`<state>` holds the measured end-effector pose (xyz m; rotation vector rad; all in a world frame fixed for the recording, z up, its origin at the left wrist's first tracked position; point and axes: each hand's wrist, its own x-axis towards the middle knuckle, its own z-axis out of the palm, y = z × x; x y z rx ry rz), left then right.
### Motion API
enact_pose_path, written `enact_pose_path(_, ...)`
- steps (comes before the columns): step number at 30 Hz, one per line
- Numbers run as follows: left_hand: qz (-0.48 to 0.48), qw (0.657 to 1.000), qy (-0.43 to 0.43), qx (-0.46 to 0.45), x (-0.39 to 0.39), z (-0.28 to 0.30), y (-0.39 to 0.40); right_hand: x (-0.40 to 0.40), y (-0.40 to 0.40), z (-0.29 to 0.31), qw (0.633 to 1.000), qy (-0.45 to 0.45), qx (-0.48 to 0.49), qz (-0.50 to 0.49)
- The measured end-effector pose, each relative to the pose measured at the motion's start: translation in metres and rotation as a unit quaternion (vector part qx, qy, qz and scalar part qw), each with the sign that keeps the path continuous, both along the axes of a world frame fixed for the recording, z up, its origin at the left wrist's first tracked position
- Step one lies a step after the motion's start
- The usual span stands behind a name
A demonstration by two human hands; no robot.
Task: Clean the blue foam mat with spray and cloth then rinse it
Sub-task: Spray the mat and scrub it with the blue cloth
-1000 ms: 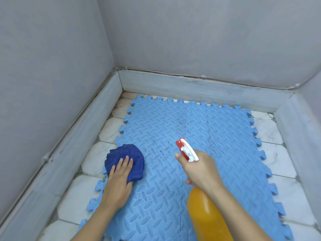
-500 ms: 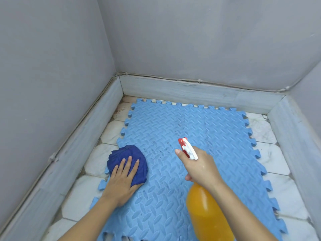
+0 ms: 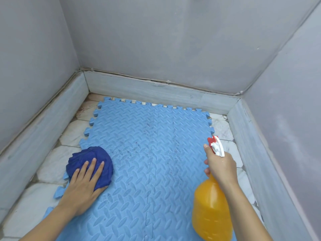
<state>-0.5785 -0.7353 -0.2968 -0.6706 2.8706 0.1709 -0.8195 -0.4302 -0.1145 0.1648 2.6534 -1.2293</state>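
The blue foam mat (image 3: 149,153) lies flat on the tiled floor, with dark specks near its middle. My left hand (image 3: 83,186) presses flat on a dark blue cloth (image 3: 93,157) at the mat's left edge. My right hand (image 3: 220,167) grips the neck of an orange spray bottle (image 3: 211,213) with a red and white trigger head (image 3: 216,146). The bottle hangs over the mat's right side, its nozzle pointing away from me.
Grey walls enclose the space on the left, far and right sides, with a grey marble skirting (image 3: 156,91) along their base. White marble floor tiles (image 3: 52,164) show around the mat.
My right hand has carried the spray bottle from the mat's middle to its right side. My left hand stays on the cloth at the left edge.
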Motion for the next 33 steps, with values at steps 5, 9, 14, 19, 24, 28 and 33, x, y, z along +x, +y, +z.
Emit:
enact_pose_path(5, 0.005, 0.999, 0.014, 0.037, -0.007, 0.011, 0.005, 0.001, -0.006, -0.001, 0.999, -0.003, -0.012, 0.033)
enact_pose_path(9, 0.07, 0.984, 0.044, 0.157, -0.016, 0.025, 0.002, 0.024, -0.011, -0.013, 0.994, -0.068, 0.012, 0.087)
enact_pose_path(14, 0.118, 0.957, 0.071, 0.254, -0.017, 0.045, 0.002, 0.065, -0.019, -0.013, 0.973, -0.064, 0.1, 0.199)
enact_pose_path(19, 0.135, 0.958, 0.049, 0.25, -0.019, 0.045, -0.001, 0.117, -0.021, -0.029, 0.924, -0.092, 0.168, 0.33)
enact_pose_path(24, 0.142, 0.96, 0.045, 0.238, -0.02, 0.048, 0.0, 0.159, -0.026, -0.047, 0.881, -0.091, 0.179, 0.429)
enact_pose_path(28, 0.137, 0.963, 0.044, 0.23, -0.019, 0.047, 0.0, 0.189, -0.028, -0.063, 0.875, -0.12, 0.14, 0.448)
enact_pose_path(33, 0.121, 0.97, 0.048, 0.208, -0.016, 0.036, -0.004, 0.186, -0.019, -0.063, 0.891, -0.129, 0.127, 0.417)
